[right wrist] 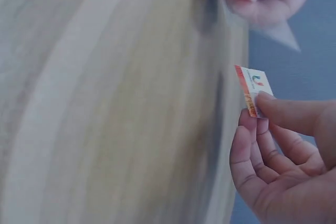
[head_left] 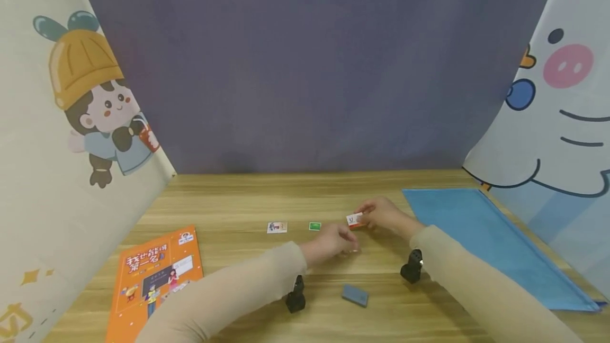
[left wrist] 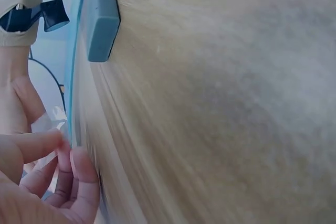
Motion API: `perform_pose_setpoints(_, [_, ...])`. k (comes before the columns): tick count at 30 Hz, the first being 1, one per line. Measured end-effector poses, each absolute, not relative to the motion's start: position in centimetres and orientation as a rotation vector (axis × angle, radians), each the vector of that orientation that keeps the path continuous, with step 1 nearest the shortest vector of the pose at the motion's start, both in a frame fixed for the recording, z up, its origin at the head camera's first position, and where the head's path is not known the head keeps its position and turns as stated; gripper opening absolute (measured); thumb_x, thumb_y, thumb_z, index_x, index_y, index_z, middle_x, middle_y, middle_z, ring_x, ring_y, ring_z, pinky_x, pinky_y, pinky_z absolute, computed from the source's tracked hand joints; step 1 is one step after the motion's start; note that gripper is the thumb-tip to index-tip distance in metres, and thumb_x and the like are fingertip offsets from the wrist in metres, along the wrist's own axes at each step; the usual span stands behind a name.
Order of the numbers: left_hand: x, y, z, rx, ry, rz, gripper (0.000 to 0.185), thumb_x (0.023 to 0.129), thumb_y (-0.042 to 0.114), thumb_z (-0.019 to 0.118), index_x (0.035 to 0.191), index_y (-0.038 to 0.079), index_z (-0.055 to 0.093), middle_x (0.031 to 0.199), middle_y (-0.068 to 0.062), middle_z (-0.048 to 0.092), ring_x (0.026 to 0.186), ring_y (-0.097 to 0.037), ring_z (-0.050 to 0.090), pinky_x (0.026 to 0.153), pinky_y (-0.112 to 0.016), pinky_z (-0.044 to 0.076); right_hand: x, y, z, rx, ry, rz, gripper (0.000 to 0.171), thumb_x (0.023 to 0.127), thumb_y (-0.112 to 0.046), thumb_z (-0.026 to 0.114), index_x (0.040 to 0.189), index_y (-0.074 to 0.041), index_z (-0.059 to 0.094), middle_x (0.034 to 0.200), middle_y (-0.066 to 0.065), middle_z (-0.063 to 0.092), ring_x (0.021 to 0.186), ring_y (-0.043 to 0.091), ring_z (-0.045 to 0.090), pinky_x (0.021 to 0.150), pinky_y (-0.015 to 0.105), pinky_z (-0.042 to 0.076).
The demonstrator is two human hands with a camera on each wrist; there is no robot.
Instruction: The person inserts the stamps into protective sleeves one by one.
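Note:
My right hand (head_left: 383, 214) pinches a small white card (right wrist: 258, 83) between thumb and fingers. The card carries a U-shaped logo and an orange-red band along one side, and it is held up off the table in the right wrist view. Just left of it and nearer to me, my left hand (head_left: 332, 239) pinches a piece of clear plastic film (right wrist: 286, 37) at its fingertips. A small picture card (head_left: 277, 227) and a smaller green one (head_left: 315, 226) lie on the table, left of both hands.
A blue-grey block (head_left: 355, 295) lies on the wooden table (head_left: 238, 195) between my forearms. At the left is an orange booklet (head_left: 157, 274). A blue mat (head_left: 481, 242) covers the right side. A dark curtain (head_left: 314, 68) hangs behind.

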State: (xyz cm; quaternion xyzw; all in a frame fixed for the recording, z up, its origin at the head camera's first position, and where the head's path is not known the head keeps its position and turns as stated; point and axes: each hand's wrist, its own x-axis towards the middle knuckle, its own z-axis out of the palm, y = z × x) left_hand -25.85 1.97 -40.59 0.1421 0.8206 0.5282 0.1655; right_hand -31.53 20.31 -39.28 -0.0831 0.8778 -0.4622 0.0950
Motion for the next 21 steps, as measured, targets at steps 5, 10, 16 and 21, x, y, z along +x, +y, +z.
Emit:
perform_pose_setpoints(5, [-26.1, 2.0, -39.8, 0.323, 2.273, 1.649, 0.007, 0.085, 0.002, 0.071, 0.091, -0.002, 0.07, 0.081, -0.011, 0.071, 0.062, -0.014, 0.063, 0.059, -0.027, 0.059, -31.4, 20.6, -38.1, -0.204, 2.579, -1.445, 0.035, 0.087, -0.009, 0.07, 0.116, 0.01, 0.061, 0.097, 0.018, 0.071, 0.074, 0.018, 0.066, 0.068, 0.035, 0.058])
perform_pose_setpoints(10, [-26.7, 2.0, -38.7, 0.321, 2.282, 1.741, 0.009, 0.085, -0.002, 0.07, 0.093, -0.006, 0.069, 0.081, -0.012, 0.072, 0.06, -0.01, 0.062, 0.062, -0.028, 0.06, -31.5, 20.7, -37.1, -0.229, 2.532, -1.534, 0.041, 0.09, -0.013, 0.069, 0.121, 0.011, 0.057, 0.1, 0.019, 0.071, 0.081, 0.02, 0.07, 0.072, 0.033, 0.06])
perform_pose_setpoints(16, [-27.0, 1.3, -37.3, 0.317, 2.321, 1.773, 0.013, 0.086, 0.002, 0.071, 0.097, -0.005, 0.07, 0.09, -0.014, 0.072, 0.082, -0.027, 0.07, 0.077, -0.037, 0.06, -31.2, 20.3, -35.3, -0.25, 2.47, -1.642, 0.038, 0.093, -0.014, 0.065, 0.122, 0.009, 0.057, 0.108, 0.02, 0.068, 0.083, 0.016, 0.069, 0.077, 0.034, 0.06])
perform_pose_setpoints(21, [-27.3, 0.2, -35.7, 0.285, 2.332, 1.792, 0.015, 0.088, 0.014, 0.072, 0.098, 0.003, 0.071, 0.093, -0.01, 0.071, 0.084, -0.024, 0.068, 0.085, -0.042, 0.058, -31.3, 19.7, -34.2, -0.216, 2.451, -1.699, 0.036, 0.094, -0.014, 0.065, 0.122, 0.008, 0.058, 0.106, 0.015, 0.069, 0.083, 0.014, 0.068, 0.088, 0.043, 0.057])
